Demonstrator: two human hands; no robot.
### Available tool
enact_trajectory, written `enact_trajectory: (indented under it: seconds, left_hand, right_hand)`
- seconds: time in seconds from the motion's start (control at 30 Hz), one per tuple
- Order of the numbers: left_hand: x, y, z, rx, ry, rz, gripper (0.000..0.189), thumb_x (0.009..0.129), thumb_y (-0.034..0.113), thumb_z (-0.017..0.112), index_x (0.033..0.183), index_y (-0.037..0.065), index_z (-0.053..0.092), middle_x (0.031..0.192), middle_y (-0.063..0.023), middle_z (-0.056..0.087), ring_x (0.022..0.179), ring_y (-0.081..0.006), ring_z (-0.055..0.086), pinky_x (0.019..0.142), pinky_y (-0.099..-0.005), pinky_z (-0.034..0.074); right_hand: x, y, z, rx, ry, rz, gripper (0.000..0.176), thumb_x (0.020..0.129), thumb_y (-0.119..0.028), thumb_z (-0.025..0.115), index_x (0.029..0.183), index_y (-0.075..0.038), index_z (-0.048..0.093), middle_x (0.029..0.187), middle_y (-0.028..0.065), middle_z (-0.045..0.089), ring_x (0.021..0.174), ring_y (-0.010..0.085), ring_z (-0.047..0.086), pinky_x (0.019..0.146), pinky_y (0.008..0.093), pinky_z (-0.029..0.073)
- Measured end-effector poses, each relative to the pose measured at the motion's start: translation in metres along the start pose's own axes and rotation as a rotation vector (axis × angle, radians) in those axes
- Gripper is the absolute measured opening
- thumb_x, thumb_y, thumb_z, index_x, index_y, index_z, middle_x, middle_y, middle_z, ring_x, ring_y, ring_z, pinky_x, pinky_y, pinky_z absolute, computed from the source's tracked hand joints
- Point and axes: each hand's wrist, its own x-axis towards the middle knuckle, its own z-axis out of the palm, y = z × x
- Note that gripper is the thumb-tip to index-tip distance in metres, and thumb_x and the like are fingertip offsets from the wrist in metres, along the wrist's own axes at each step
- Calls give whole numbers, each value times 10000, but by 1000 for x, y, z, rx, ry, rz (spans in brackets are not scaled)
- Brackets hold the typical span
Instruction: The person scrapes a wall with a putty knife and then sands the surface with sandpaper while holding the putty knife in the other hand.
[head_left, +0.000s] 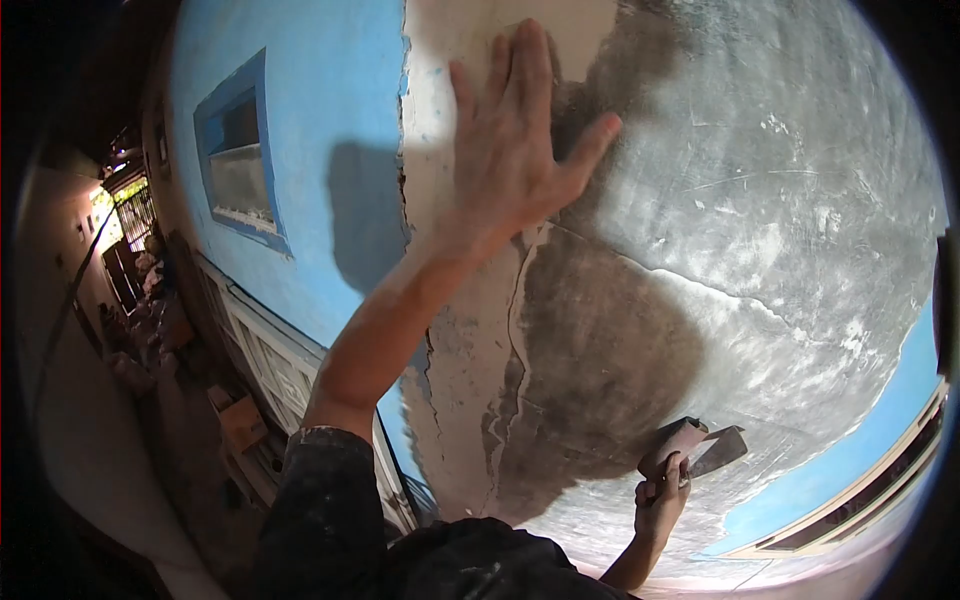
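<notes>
My left hand (pixel 515 145) is raised with its fingers spread, at or close to the pale plaster strip (pixel 465 370) along the wall's edge. Nothing is held in it. Low on the right, my right hand (pixel 662 500) grips a flat-bladed tool (pixel 718 452), with a dark and pinkish piece beside the blade; I cannot make out whether they are separate. Behind both hands is the grey plastered wall (pixel 780 240), with cracks and whitish patches. Shadows fall across the plaster.
Blue wall (pixel 310 90) with a small framed window (pixel 238 165) stands at the left. Below it are white slatted shutters (pixel 275 350). A narrow passage with a cardboard box (pixel 240 422) and piled items runs down the far left. Another window frame (pixel 850 500) is at lower right.
</notes>
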Motion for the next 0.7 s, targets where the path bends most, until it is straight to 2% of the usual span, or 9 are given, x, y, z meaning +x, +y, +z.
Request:
enact_trajectory:
  seconds: [0.07, 0.17, 0.37, 0.47, 0.57, 0.7]
  left_hand:
    - [-21, 11, 4, 17, 10, 13, 935, 906, 601, 482, 1482, -65, 168, 1482, -332, 270, 1398, -447, 260, 1083, -682, 98]
    - [-58, 21, -5, 88, -101, 26, 932, 906, 617, 468, 1481, -57, 181, 1485, -325, 271, 1392, -442, 278, 1084, -682, 106]
    - [4, -2, 3, 69, 48, 40, 931, 905, 628, 460, 1485, -47, 189, 1498, -299, 272, 1397, -439, 272, 1084, -683, 103]
    - [-21, 8, 5, 63, 47, 6, 929, 906, 627, 462, 1484, -49, 192, 1493, -292, 290, 1388, -439, 292, 1089, -678, 88]
    - [-53, 13, -3, 89, -67, 30, 925, 906, 624, 466, 1479, -52, 200, 1483, -291, 308, 1379, -435, 311, 1090, -680, 76]
    - [-7, -4, -7, 3, -6, 3, 931, 903, 617, 477, 1485, -49, 187, 1493, -292, 290, 1393, -434, 285, 1088, -685, 56]
  right_hand:
    - [0, 0, -4, 13, -19, -10, 181, 959, -293, 604, 968, -147, 497, 581, -66, 362, 421, 27, 303, 369, 202, 222]
    - [3, 2, -12, 12, -20, -34, 179, 958, -297, 607, 964, -152, 501, 579, -63, 359, 420, 27, 293, 371, 201, 218]
    - [2, 4, -13, -15, -25, 3, 171, 959, -288, 604, 956, -152, 501, 581, -65, 352, 412, 30, 274, 370, 205, 211]
    - [0, 0, -9, -15, -12, 4, 178, 956, -286, 608, 981, -142, 507, 591, -67, 359, 411, 30, 276, 365, 207, 204]
    - [-1, -4, -6, -29, -12, -7, 195, 948, -284, 617, 1010, -133, 511, 610, -63, 383, 411, 31, 285, 362, 205, 206]
    - [1, -2, 3, -45, -38, 18, 207, 939, -288, 626, 1025, -135, 515, 641, -52, 423, 410, 32, 306, 367, 195, 226]
